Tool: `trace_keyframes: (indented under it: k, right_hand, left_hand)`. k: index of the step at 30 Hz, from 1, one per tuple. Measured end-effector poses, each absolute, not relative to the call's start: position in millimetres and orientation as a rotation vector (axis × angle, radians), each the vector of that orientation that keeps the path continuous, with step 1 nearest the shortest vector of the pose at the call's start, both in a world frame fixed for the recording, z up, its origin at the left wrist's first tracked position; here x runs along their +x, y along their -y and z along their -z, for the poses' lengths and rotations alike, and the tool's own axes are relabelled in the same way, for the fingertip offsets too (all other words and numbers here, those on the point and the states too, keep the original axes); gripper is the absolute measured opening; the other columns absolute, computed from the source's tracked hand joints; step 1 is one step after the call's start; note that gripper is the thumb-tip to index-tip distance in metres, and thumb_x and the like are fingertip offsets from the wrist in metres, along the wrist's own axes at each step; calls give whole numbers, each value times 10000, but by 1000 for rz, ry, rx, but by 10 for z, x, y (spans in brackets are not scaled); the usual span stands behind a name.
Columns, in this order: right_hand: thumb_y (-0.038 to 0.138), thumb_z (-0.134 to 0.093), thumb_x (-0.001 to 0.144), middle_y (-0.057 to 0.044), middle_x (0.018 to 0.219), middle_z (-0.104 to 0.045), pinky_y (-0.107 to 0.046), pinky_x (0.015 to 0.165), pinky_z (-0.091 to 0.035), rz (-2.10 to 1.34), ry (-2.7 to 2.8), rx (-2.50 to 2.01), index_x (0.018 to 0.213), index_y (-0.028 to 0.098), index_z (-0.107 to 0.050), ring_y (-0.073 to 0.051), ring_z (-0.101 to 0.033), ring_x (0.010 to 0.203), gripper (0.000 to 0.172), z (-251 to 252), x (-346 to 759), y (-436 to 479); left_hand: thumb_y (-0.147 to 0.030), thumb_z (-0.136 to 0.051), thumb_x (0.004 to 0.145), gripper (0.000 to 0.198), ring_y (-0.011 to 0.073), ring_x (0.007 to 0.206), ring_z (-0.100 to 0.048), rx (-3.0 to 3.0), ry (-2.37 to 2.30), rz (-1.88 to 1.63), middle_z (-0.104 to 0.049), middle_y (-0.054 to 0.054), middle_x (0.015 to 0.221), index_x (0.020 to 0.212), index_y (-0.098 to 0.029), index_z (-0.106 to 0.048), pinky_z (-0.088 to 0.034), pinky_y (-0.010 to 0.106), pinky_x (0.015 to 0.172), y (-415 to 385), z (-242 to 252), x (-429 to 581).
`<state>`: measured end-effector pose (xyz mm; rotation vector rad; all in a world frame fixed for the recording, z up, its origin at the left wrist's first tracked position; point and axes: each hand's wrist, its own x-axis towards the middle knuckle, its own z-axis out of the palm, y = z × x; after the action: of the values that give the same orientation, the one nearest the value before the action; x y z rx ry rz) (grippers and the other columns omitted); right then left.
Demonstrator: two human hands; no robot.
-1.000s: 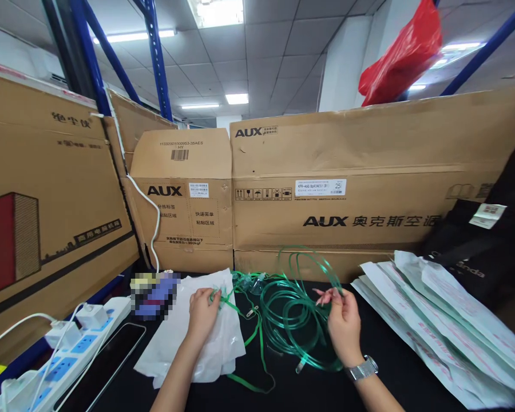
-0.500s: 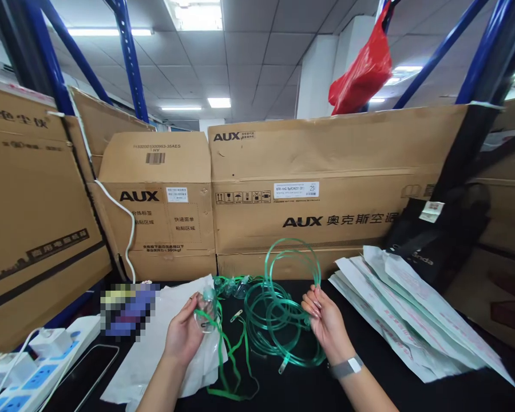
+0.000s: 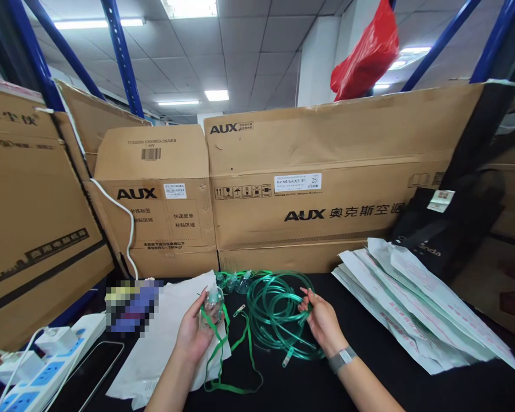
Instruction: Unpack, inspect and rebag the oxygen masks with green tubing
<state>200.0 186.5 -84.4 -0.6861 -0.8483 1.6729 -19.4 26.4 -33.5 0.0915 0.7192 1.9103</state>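
My left hand [image 3: 194, 335] is closed round a clear green oxygen mask [image 3: 212, 306], and the mask's green strap [image 3: 227, 366] hangs down from it in a loop onto the black table. My right hand [image 3: 321, 320], with a watch on the wrist, pinches the coil of green tubing [image 3: 274, 306]. The coil lies low over the table between my hands. More clear green mask parts [image 3: 234, 280] lie just behind the coil. An opened white pouch [image 3: 163, 343] lies under my left hand.
A fanned stack of sealed white pouches [image 3: 412, 309] lies at the right. A white power strip [image 3: 47, 366] with plugs and a dark phone [image 3: 86, 377] are at the left. AUX cardboard boxes [image 3: 326, 189] wall the back. A black bag [image 3: 450, 229] leans at the right.
My right hand has brought the tubing coil down from upright loops to lie low over the table. My left hand has turned palm up with the mask in it.
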Motion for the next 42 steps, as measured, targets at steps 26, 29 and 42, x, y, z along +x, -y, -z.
trace_keyframes:
  k: [26,29,42]
  right_hand:
    - [327,-685,641,31,561,-585,-158,354,-372,-2029,1116,-673,659,142,-527,-26,-425,338,244,516,1989,-1651]
    - [304,-706,628,35,577,-583,-152,397,-405,-2085,1050,-593,696,146,-527,-38,-484,402,248,508,1944,-1581]
    - [296,-664,705,-36,677,-651,-213,498,-511,-2102,1046,-439,735,143,-534,-106,-604,514,203,505,1854,-1449]
  left_hand:
    - [-163,-623,719,67,138,623,-613,440,-858,-1341,-651,63,708,754,-109,-641,-447,224,582,-249,547,292]
    - [-186,-618,726,82,150,664,-620,460,-862,-1321,-653,64,728,761,-116,-641,-449,240,621,-269,568,341]
    - [-394,-562,756,254,209,870,-601,419,-815,-1228,-641,30,838,878,-175,-598,-452,385,774,-264,520,341]
